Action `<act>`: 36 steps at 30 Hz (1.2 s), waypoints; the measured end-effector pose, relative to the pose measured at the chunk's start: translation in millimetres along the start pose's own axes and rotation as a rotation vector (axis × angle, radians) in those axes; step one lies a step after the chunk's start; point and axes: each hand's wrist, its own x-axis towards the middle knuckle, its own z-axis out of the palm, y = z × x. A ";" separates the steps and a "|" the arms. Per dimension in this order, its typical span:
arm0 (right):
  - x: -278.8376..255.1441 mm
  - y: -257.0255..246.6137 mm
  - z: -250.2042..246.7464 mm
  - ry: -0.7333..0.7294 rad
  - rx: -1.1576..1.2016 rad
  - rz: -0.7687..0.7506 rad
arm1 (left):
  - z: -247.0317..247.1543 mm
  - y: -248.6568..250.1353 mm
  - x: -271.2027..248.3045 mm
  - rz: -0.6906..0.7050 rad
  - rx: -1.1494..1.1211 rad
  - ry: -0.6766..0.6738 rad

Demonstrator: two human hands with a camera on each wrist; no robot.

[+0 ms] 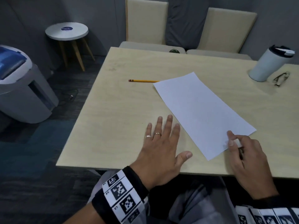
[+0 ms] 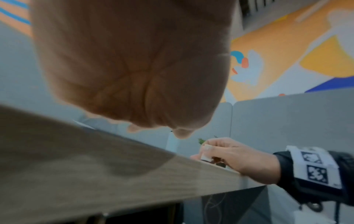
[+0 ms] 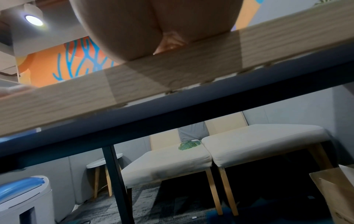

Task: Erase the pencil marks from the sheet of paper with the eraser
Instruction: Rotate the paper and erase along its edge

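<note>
A white sheet of paper (image 1: 202,110) lies slanted on the light wooden table (image 1: 113,110); any pencil marks on it are too faint to make out. My right hand (image 1: 246,152) is at the sheet's near right corner and pinches a small white eraser (image 1: 237,142) between thumb and index finger. The left wrist view also shows that eraser (image 2: 205,153) in the right hand (image 2: 235,157). My left hand (image 1: 163,139) lies flat on the table just left of the paper, fingers spread, holding nothing. Its palm (image 2: 134,68) fills the left wrist view.
A yellow pencil (image 1: 144,81) lies at the paper's far left corner. A white tumbler (image 1: 268,65) and folded glasses (image 1: 280,79) stand at the far right. Two cream chairs (image 1: 145,21) are behind the table, with a round stool (image 1: 66,31) and a grey bin (image 1: 19,84) to the left.
</note>
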 end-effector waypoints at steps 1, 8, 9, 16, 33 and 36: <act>-0.2 3.7 -0.8 -0.013 -0.009 0.003 | 4.7 5.2 0.5 0.106 -0.029 0.006; -0.1 12.5 -16.1 -0.019 0.065 -0.017 | 20.5 17.6 6.5 0.267 -0.099 0.108; 1.3 6.2 -17.3 -0.002 0.071 -0.068 | 18.3 17.3 9.6 0.263 -0.138 0.130; 12.9 -25.1 3.3 -0.123 0.004 -0.337 | 14.9 4.4 26.4 0.269 -0.272 0.175; 15.6 8.6 -15.7 -0.012 -0.115 -0.174 | 19.9 8.6 24.6 0.298 -0.012 0.087; 15.0 16.7 -27.7 -0.022 -0.141 -0.157 | 18.9 8.9 24.6 0.277 -0.001 0.080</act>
